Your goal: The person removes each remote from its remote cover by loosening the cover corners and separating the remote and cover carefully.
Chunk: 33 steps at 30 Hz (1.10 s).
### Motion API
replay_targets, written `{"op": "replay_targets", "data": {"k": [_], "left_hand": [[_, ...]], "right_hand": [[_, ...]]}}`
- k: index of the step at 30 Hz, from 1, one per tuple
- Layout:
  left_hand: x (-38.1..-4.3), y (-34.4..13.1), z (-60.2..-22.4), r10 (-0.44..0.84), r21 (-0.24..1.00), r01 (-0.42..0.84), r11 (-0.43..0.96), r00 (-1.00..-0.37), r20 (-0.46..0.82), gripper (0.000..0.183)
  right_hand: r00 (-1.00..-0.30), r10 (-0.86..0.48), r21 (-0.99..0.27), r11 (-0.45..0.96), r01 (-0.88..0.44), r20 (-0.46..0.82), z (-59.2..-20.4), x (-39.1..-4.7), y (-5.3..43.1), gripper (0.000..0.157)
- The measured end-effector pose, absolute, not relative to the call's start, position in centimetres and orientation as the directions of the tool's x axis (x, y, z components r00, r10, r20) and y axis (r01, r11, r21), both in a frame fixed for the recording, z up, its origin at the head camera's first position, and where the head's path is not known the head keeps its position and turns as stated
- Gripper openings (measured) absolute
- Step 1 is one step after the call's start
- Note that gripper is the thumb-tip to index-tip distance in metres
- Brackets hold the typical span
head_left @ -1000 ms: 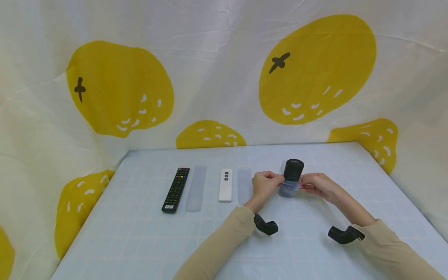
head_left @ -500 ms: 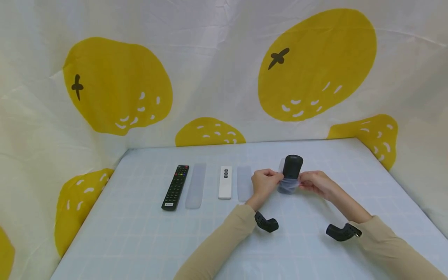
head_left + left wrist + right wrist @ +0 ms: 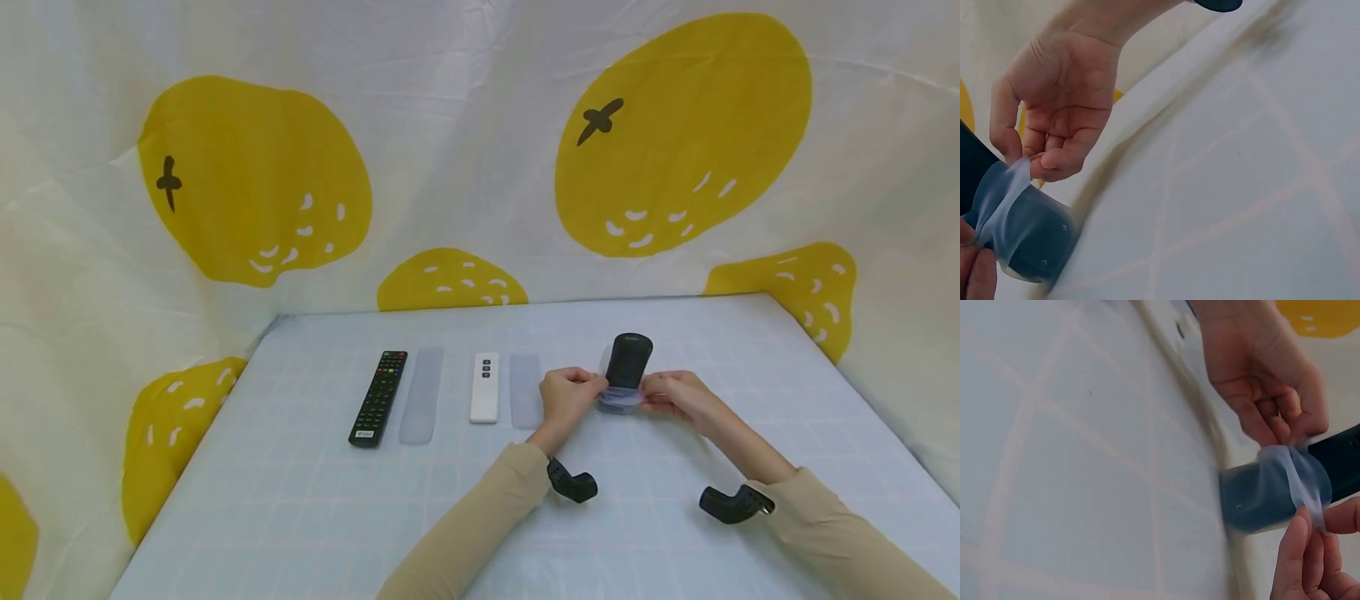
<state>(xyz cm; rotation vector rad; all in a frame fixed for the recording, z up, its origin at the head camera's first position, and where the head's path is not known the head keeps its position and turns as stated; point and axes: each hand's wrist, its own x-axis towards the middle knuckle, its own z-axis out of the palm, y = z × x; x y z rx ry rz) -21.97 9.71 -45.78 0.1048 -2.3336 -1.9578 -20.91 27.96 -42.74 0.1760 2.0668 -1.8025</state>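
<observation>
A black remote control [image 3: 628, 360] stands tilted between the hands, its lower end inside a translucent soft cover [image 3: 619, 402]. The cover's rim is folded and bunched around the remote, as the left wrist view shows on the cover [image 3: 1038, 234]. My left hand [image 3: 567, 398] pinches the rim on the left side between thumb and fingers. On the opposite side my right hand [image 3: 684, 400] pinches the rim too, seen close in the right wrist view. The remote's upper part is uncovered.
To the left lie a black remote [image 3: 378, 398] with many buttons, a long translucent cover [image 3: 422, 396], a white remote [image 3: 484, 387] and a shorter translucent cover [image 3: 525, 390], partly behind the left hand. A patterned cloth [image 3: 450, 183] hangs behind the table [image 3: 300, 517].
The head view has shifted slightly. Both hands keep their pinch on the cover's rim, and the cover's lower part looks a little shorter below the fingers.
</observation>
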Motion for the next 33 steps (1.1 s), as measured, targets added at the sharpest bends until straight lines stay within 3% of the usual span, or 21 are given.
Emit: {"op": "replay_targets", "data": {"k": [12,17,20,28,33], "left_hand": [[-21.9,10.0,-46.7,-0.153,0.982,0.023,0.187,-0.987,0.052,0.005],[-21.7,10.0,-46.8,-0.152,0.980,0.027,0.198,-0.987,0.058,0.004],[-21.7,9.8,-46.7,-0.148,0.973,0.013,0.229,-0.988,0.048,0.005],[-21.2,10.2,-46.4,-0.169,0.967,0.008,0.256,-0.984,0.053,0.006],[-21.4,10.2,-46.0,-0.169,0.950,-0.006,0.313,-0.984,0.050,0.004]], "right_hand": [[-0.915,-0.132,-0.919,0.159,0.361,-0.382,-43.4,-20.9,27.9,0.026],[-0.912,-0.134,-0.919,0.124,0.373,-0.388,-43.7,-20.8,27.9,0.011],[-0.909,-0.135,-0.917,0.115,0.381,-0.395,-43.9,-20.8,27.8,0.009],[-0.895,-0.093,-0.896,0.144,0.421,-0.436,-44.2,-20.8,27.7,0.013],[-0.896,-0.080,-0.888,0.198,0.416,-0.438,-44.0,-21.1,27.6,0.029]]}}
